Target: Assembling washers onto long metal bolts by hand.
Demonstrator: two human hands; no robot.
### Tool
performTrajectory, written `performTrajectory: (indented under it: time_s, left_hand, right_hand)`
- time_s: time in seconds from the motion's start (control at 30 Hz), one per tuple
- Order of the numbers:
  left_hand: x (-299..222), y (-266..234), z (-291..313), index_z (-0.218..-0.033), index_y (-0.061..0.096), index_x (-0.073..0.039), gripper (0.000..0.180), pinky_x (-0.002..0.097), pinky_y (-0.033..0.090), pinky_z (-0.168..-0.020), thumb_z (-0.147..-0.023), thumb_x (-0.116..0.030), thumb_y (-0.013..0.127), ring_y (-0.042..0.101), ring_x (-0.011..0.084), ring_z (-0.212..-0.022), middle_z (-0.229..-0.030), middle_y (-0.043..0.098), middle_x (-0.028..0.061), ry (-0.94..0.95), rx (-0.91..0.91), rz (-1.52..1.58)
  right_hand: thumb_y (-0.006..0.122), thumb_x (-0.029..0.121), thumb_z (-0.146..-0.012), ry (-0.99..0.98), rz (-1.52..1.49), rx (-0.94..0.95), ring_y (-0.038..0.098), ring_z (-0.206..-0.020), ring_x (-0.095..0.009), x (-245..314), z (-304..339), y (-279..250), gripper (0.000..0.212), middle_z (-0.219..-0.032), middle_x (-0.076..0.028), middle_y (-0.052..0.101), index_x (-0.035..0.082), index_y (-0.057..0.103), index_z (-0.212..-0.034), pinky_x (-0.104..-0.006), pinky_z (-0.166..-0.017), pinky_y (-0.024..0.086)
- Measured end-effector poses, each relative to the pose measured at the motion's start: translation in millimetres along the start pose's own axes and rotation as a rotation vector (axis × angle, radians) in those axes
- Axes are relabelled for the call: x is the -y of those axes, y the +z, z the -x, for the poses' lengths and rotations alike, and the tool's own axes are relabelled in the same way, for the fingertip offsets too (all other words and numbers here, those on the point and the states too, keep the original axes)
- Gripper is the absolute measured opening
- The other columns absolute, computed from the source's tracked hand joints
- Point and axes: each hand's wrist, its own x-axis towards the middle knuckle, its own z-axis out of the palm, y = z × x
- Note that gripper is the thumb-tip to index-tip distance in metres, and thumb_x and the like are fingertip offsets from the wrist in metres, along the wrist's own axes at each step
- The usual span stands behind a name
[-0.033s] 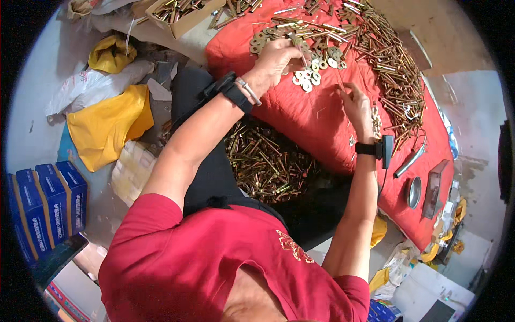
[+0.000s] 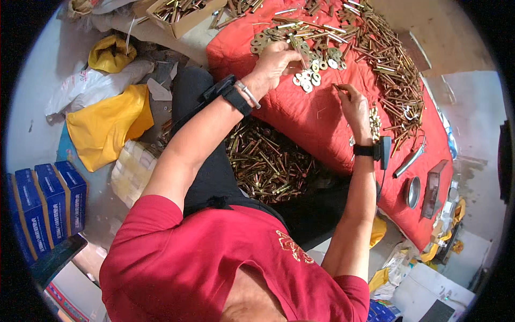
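Note:
My left hand (image 2: 274,63) reaches over the red padded cloth (image 2: 300,115) beside the flat metal washers (image 2: 307,81). Its thumb and fingers are closed together at the washers' edge, but what they pinch cannot be made out. My right hand (image 2: 354,107) is to the right, just above the cloth, thumb and forefinger pinched on a small dark tip too small to name. Beyond both hands, long brass-coloured metal tubes and rods (image 2: 389,70) lie heaped along the cloth. Small pale metal pieces (image 2: 374,122) lie beside my right wrist.
Between my legs sits a heap of assembled-looking bolts (image 2: 268,161). A cardboard box (image 2: 179,24) of metal pieces stands at the far left. A round metal bowl (image 2: 412,192) and a metal tray (image 2: 433,190) rest at right. Blue boxes (image 2: 45,209) and yellow sacks (image 2: 110,123) lie left.
The right hand's fingertips have shifted slightly left and down, and the thin piece that stuck up from them no longer shows. The left hand has barely moved.

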Motion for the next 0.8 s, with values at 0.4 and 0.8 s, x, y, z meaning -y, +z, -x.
performTrajectory:
  time_s: [0.4, 0.8]
  left_hand:
    - [8.1, -4.3, 15.4, -0.1, 0.053, 0.002, 0.021, 0.0276, 0.056, -0.064, -0.083, -0.007, 0.062, 0.067, 0.019, -0.073, -0.091, 0.066, 0.0142, 0.016, 0.011, 0.002]
    - [18.6, -3.3, 10.6, -0.098, 0.054, 0.002, 0.015, 0.0326, 0.056, -0.073, -0.085, -0.005, 0.058, 0.067, 0.0221, -0.08, -0.091, 0.066, 0.016, 0.016, 0.04, 0.082]
  right_hand:
    - [0.059, 0.023, -0.082, -0.191, 0.415, 0.025, 0.061, -0.079, -0.036, 31.4, -11.8, 11.8, 0.018, -0.08, -0.018, 0.062, 0.007, 0.064, -0.088, -0.0453, -0.066, 0.049]
    - [0.062, 0.021, -0.076, -0.305, 0.543, 0.413, 0.063, -0.079, -0.034, 12.0, -56.6, 3.1, 0.016, -0.081, -0.017, 0.065, 0.011, 0.067, -0.088, -0.0442, -0.065, 0.049]
